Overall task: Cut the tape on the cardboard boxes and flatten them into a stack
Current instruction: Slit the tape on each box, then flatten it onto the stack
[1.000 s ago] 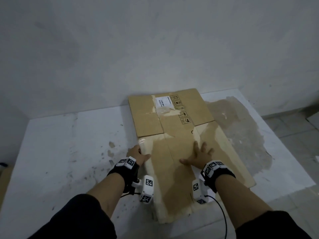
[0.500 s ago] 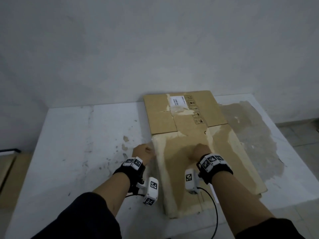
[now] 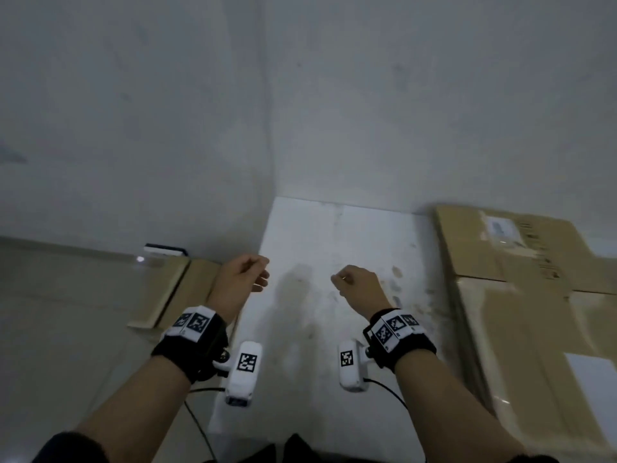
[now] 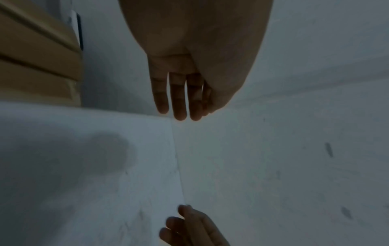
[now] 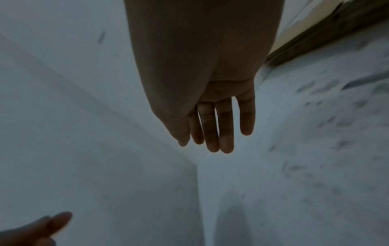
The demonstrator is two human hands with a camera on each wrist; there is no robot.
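Note:
A flattened brown cardboard box [image 3: 534,312] with a white label and clear tape lies on the white table [image 3: 310,235], at the right of the head view; its edge shows in the right wrist view [image 5: 311,20]. My left hand [image 3: 247,275] hovers over the table's left edge, fingers relaxed and holding nothing [image 4: 181,99]. Left of the cardboard, my right hand [image 3: 354,285] hovers over bare table, also relaxed and holding nothing [image 5: 216,129]. Neither hand touches the cardboard.
More brown cardboard [image 3: 173,289] sits on the floor left of the table, beside the wall [image 4: 38,55]. A small dark-and-white object [image 3: 165,250] lies behind it. The table top between my hands is stained. Grey walls meet in a corner behind.
Both hands have lifted off the flattened cardboard and moved left of it. The view has swung left, so the cardboard now lies at the right.

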